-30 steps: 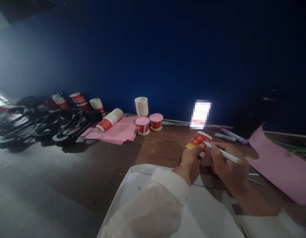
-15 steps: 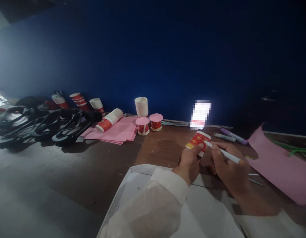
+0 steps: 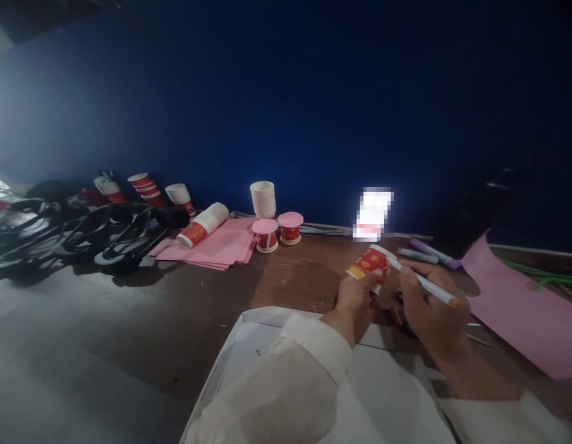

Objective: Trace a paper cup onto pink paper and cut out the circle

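In my left hand [image 3: 355, 305] is a red paper cup [image 3: 369, 261] with yellow stars and a white rim, tilted, my thumb pressed on its side. My right hand [image 3: 436, 311] grips a white marker pen [image 3: 431, 288] with an orange end. The pen's tip is close to the cup's printed side near the rim; whether it touches, I cannot tell. Below the hands lies a white board or box lid [image 3: 267, 320]. Partly hidden under my right hand is a dark object with an orange part [image 3: 397, 317].
Two small red cups topped with pink discs [image 3: 290, 221] stand left of the hands, before a white cup [image 3: 263, 198]. Pink sheets [image 3: 221, 243] carry stacked cups. Black straps [image 3: 123, 237] lie far left. Purple marker [image 3: 436, 253], cut pink paper [image 3: 521, 308] and a bright phone [image 3: 373, 213] are rightward.
The marker's tip has shifted slightly right and up, from the middle of the cup's side toward its rim. My left hand keeps the cup in nearly the same place.
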`<state>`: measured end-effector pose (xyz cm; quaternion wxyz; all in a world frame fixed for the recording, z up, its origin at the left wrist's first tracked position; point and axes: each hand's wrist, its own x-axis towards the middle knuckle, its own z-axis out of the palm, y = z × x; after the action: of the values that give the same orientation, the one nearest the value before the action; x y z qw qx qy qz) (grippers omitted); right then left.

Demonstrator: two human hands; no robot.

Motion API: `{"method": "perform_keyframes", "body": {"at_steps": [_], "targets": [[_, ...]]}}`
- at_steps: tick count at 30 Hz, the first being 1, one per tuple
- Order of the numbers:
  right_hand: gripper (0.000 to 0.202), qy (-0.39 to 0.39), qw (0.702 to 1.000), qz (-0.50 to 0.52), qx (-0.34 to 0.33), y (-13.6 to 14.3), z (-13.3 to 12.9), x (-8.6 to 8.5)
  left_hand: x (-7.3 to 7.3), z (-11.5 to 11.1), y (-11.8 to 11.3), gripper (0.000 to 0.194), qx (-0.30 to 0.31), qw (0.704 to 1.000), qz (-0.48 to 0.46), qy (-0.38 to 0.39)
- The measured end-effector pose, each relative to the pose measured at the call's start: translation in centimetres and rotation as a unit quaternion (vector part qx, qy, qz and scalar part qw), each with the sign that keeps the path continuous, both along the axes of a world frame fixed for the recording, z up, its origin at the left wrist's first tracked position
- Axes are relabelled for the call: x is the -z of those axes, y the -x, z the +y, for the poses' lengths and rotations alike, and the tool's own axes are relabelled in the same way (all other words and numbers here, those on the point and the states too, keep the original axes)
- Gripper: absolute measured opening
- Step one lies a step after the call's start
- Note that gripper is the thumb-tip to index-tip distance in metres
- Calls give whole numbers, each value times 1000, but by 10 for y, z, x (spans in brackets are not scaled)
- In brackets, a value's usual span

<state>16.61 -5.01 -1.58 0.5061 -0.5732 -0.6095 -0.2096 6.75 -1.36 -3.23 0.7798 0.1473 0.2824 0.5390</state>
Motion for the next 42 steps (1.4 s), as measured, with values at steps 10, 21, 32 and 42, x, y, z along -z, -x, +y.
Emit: {"method": "perform_keyframes", "body": {"at_steps": [10, 21, 32, 42], "targets": [[21, 9, 1000, 0, -3, -1, 1, 0, 5, 2, 0, 49, 18, 1000, 6, -22], [19, -10, 999, -26, -22, 0, 1, 1, 1, 2, 0, 45, 7, 1000, -3, -19], [21, -12, 999, -39, -20, 2, 2, 2, 4, 2, 0, 46, -1, 1000, 1, -23], [23, -17, 999, 23, -16, 1, -1, 1, 4, 3, 1, 46, 6, 1000, 19, -22]]}}
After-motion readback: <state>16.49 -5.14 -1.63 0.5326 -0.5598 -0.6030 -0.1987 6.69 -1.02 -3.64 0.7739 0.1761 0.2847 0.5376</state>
